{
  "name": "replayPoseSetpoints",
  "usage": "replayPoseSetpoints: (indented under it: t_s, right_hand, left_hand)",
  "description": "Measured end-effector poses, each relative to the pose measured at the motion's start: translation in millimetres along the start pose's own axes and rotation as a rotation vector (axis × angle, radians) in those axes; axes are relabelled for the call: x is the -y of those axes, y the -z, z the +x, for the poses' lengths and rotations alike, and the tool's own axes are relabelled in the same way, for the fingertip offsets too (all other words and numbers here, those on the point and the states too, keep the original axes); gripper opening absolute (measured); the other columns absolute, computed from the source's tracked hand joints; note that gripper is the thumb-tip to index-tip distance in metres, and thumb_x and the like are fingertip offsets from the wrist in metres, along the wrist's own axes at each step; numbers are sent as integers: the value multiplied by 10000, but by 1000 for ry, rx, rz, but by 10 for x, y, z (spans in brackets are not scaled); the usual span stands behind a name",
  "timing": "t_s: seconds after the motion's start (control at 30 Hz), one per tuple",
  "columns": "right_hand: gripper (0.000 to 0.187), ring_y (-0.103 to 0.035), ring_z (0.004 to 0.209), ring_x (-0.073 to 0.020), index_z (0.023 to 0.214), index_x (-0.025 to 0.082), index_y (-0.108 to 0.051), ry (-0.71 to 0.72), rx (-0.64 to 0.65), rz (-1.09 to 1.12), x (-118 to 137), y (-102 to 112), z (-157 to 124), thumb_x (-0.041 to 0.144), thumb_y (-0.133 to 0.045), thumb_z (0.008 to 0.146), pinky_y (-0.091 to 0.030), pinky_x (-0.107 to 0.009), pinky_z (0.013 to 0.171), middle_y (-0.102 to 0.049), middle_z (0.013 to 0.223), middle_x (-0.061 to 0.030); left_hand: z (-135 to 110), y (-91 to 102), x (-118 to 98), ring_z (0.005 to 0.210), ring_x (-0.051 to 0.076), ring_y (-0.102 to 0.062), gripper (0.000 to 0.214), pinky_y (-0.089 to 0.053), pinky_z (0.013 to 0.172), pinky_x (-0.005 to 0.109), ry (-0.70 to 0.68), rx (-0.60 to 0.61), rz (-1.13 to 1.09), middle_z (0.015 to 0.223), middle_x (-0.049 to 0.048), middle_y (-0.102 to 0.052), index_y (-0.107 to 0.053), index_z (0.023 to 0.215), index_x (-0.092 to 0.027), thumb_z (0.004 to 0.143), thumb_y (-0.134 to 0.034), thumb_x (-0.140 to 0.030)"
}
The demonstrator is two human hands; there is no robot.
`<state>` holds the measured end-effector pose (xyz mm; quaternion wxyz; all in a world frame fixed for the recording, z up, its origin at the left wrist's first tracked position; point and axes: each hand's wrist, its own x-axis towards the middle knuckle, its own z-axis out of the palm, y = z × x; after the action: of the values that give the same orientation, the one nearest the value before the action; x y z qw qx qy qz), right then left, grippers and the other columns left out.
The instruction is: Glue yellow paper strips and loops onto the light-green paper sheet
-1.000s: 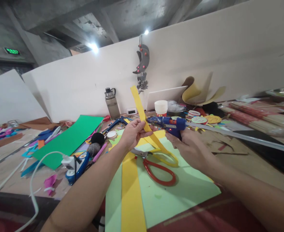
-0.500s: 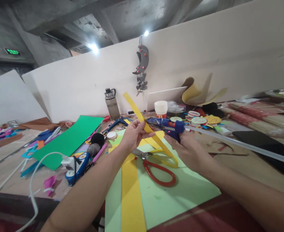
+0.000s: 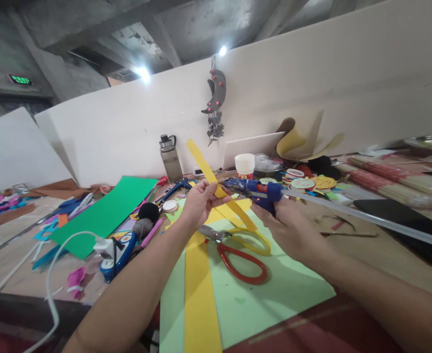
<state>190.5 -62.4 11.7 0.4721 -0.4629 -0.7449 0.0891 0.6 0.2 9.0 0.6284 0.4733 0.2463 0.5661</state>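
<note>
My left hand [image 3: 203, 202] pinches a narrow yellow strip [image 3: 202, 160] around its middle, one end rising to the upper left and the other slanting down right. My right hand [image 3: 287, 223] is wrapped round the handle of a blue hot glue gun [image 3: 254, 189]. The gun's tip points left, close to the strip by my left fingers; whether it touches I cannot tell. A long clear glue stick [image 3: 366, 213] sticks out of its back. Below lie scissors [image 3: 242, 264] with one red and one yellow handle, on pale green sheets [image 3: 267, 294] with a wider yellow strip [image 3: 201, 299].
A green sheet [image 3: 105, 215], a blue power strip [image 3: 118, 255] with a white cord and a black pompom [image 3: 148, 212] lie at the left. Behind stand a water bottle [image 3: 169, 159] and stacked paper cups [image 3: 245, 164]. A black flat object [image 3: 403, 230] lies at the right.
The yellow strip has shifted up and left in my left hand, its lower end now higher. The glue gun has barely moved; the scissors stay put.
</note>
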Motion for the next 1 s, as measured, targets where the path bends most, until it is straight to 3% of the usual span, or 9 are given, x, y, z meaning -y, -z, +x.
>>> replayPoseSetpoints:
  t_s: [0.13, 0.23, 0.5, 0.7, 0.87, 1.0]
  right_hand:
    - [272, -646, 824, -265, 1015, 195, -637, 2, 51, -1, -7, -3, 6, 343, -447, 891, -501, -364, 724, -701, 845, -87]
    - [289, -644, 834, -262, 1073, 202, -619, -3, 50, -5, -28, -13, 9, 347, -444, 895, -498, -369, 730, -702, 909, -90]
    - [265, -635, 851, -269, 859, 219, -631, -19, -5, 15, 14, 19, 17, 362, -412, 896, -492, -362, 702, -656, 714, -64]
    - [301, -617, 702, -262, 726, 227, -581, -38, -18, -14, 42, 36, -7, 405, -401, 889, -470, -351, 599, -576, 584, -48]
    - [294, -599, 644, -252, 769, 232, -591, -37, 16, -8, 47, 25, -15, 413, -398, 897, -450, -339, 547, -543, 562, -31]
    - [282, -562, 567, -222, 784, 239, -608, -13, -9, 58, 73, 28, -12, 399, -407, 899, -449, -328, 530, -571, 579, -28]
  left_hand:
    - [11, 15, -22, 604, 94, -642, 249, -589, 760, 328, -21, 3, 9, 656, -11, -650, -553, 810, -133, 727, -735, -282]
    - [-15, 2, -10, 682, 137, -678, 272, -591, 730, 321, 19, 62, 48, 711, 20, -677, -551, 839, -137, 731, -729, -312]
    - [-99, -71, -11, 891, 230, -686, 282, -586, 717, 304, 68, 122, 131, 874, 110, -713, -599, 851, -115, 720, -733, -326]
    - [-94, -90, -58, 794, 217, -699, 333, -560, 534, 216, 22, 108, 169, 825, 95, -716, -594, 896, -131, 684, -760, -326]
    - [-110, -117, -110, 834, 235, -700, 362, -584, 630, 287, 27, 142, 97, 807, 121, -720, -580, 879, -124, 812, -594, -480]
    - [-113, -116, -119, 825, 237, -702, 353, -584, 676, 307, 23, 116, 80, 787, 119, -719, -574, 896, -121, 827, -581, -467]
